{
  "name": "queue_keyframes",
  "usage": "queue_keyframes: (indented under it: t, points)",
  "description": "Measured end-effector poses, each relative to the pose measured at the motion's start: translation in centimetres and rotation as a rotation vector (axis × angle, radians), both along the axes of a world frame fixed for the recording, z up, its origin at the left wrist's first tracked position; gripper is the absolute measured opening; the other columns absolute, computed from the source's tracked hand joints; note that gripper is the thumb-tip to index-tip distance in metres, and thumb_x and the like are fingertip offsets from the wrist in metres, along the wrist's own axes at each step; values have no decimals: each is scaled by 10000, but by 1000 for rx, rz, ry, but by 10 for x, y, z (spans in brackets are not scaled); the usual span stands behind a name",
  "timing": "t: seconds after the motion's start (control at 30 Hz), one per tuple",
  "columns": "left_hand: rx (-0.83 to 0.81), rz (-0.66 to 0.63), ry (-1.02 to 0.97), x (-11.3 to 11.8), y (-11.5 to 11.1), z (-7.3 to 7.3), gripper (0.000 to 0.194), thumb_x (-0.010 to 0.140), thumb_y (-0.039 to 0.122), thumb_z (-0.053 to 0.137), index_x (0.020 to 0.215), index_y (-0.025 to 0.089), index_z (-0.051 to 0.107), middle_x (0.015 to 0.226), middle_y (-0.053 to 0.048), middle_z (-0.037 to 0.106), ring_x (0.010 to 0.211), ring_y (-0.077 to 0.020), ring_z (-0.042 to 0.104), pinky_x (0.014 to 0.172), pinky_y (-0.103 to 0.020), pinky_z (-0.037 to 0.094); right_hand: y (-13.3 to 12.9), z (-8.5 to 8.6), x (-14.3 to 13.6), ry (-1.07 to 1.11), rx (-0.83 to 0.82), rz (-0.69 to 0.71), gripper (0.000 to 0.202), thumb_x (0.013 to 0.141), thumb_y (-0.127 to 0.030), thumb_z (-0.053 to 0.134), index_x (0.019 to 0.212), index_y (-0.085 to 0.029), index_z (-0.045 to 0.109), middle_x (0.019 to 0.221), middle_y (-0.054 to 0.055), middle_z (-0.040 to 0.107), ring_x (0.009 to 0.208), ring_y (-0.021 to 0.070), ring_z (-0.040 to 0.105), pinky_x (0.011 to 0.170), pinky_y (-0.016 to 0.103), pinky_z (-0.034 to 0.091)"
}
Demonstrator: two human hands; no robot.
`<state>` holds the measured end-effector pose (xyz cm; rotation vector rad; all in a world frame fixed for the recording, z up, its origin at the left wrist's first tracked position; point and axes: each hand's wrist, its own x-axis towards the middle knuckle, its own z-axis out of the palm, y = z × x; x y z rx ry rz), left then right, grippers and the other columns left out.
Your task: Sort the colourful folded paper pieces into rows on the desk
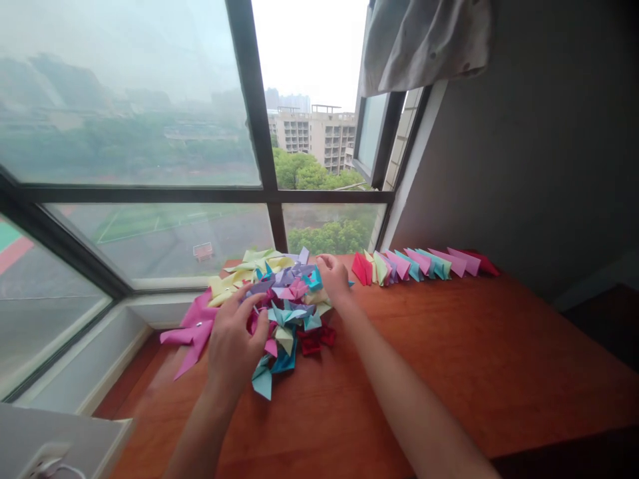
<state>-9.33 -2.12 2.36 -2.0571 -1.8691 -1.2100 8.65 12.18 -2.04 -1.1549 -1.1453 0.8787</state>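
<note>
A heap of folded origami paper pieces [287, 316] in blue, purple, pink, yellow and red lies on the wooden tabletop. My left hand [237, 336] rests at the heap's left side, fingers spread and curved over the nearest pieces. On the far right side of the heap is my right hand [334, 278], its thumb and fingers drawn together beside a bright blue folded piece [313, 279]. Whatever sits between those fingertips is too hidden to name. A magenta paper pinwheel [192, 332] with a shiny centre lies left of my left hand.
A row of folded paper pieces [414, 265] leans along the table's back edge, right of the heap. Window frames [269, 195] rise behind the wooden table [449, 359]. A grey curtain [424, 46] hangs at upper right, and a white socket [52, 462] is at lower left.
</note>
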Motion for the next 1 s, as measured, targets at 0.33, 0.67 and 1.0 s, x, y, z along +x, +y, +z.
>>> queue_keyframes:
  t: [0.33,0.67,1.0]
  points:
    - [192,-103,-64,22,-26,-21,190,906,198,568,1070,211,664,1204,-83,668,1132,-256,625,1005,-405,477,-36,-24,76,-228,24,-53,292,846,-406,542,961,-196,709,1009,57,741,953,207,679,850,313,523]
    - [-79,-714,-152,98,-38,-33,350,889,50,475,1170,222,591,1221,-94,625,1140,-204,583,955,-330,489,-49,-68,149,-352,-55,-237,327,804,-420,538,936,-166,696,931,104,750,824,232,697,774,341,548]
    - [-475,-972,11,139,-24,-57,271,826,59,488,1009,211,616,1005,-51,683,904,-193,630,774,-278,482,-36,-75,153,-580,-67,-290,293,799,-333,508,932,-185,724,961,84,739,770,194,660,788,309,504]
